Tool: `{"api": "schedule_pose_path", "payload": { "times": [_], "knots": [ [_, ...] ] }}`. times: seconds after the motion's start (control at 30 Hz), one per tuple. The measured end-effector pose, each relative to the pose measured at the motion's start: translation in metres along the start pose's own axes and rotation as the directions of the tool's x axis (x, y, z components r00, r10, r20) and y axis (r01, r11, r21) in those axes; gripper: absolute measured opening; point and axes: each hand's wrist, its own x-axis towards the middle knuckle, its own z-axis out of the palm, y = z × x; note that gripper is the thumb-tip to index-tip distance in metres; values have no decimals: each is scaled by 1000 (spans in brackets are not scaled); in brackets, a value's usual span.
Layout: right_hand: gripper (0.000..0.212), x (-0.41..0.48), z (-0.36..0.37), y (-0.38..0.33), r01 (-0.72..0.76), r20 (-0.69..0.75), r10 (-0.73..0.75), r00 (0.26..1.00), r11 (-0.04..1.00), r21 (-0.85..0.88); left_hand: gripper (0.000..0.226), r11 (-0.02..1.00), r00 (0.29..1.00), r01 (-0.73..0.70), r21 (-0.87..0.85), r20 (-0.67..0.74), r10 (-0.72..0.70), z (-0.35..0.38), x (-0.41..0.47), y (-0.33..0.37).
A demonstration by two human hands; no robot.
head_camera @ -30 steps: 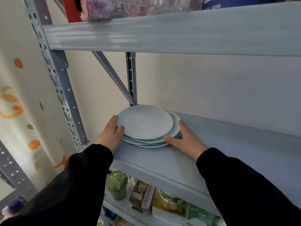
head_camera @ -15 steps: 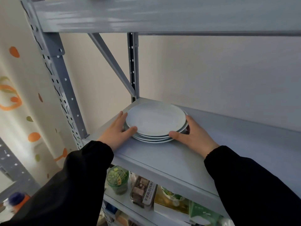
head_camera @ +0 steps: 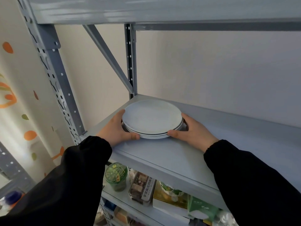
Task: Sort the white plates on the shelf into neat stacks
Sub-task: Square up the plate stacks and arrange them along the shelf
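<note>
Nearest the camera, two black sleeves (head_camera: 68,181), reaching up and forward from the lower corners. Below them, under the shelf edge: a green-lidded jar (head_camera: 116,176), a dark printed box (head_camera: 142,188) just right of it, a green carton (head_camera: 202,209) further right, all on the lower shelf.

Beyond the cuffs, on the grey shelf board (head_camera: 171,159): left hand (head_camera: 116,132) cupped against the left edge of the stack of white plates (head_camera: 152,119), thumb along the front rim, fingers curled round the far-left side. Right hand (head_camera: 194,132) likewise pressed to the right edge, thumb touching the lower front rim, fingers wrapped behind. Both grasping the stack from opposite sides.

Stack resting on the board near its back left corner, rims closely lined up, about four plates, exact count hard to tell.

Behind, a perforated grey rear post (head_camera: 130,61) with a diagonal brace (head_camera: 107,54); above, the upper shelf's underside (head_camera: 162,8); at far left, a wall with orange and green spots (head_camera: 29,134).
</note>
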Motion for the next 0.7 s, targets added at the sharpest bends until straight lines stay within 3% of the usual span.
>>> {"api": "schedule_pose_path", "payload": {
  "times": [0.1, 0.2, 0.33, 0.43, 0.53, 0.63, 0.7],
  "knots": [
    [92, 1, 1, 3, -23, -20, 23, 1000, 1000, -3, 106, 999, 999, -37, -17, 6, 37, 0, 0, 1],
    [85, 3, 0, 4, -48, -42, 48, 998, 999, -3, 89, 998, 998, -62, 20, 5, 62, 2, -2, 8],
    [107, 4, 1, 5, -55, -10, 55, 998, 992, -116, 93, 999, 999, -48, -2, -21, 48, 3, -3, 10],
    [103, 5, 0, 4, -48, -2, 48, 999, 991, -128, 99, 999, 999, -51, -16, -15, 51, 3, -2, 9],
    [114, 5, -1, 5, -39, 19, 41, 999, 993, -114, 103, 1000, 1000, -19, -15, -10, 19, 0, -1, 5],
    [92, 2, -3, 4, 0, 6, 0, 1000, 1000, -29, 114, 1000, 1000, -7, 14, -15, 7, 0, 1, 2],
    [90, 1, -4, 1, 21, 7, -21, 1000, 1000, -7, 112, 1000, 1000, -15, 12, -11, 15, 2, 0, 4]
  ]
}}
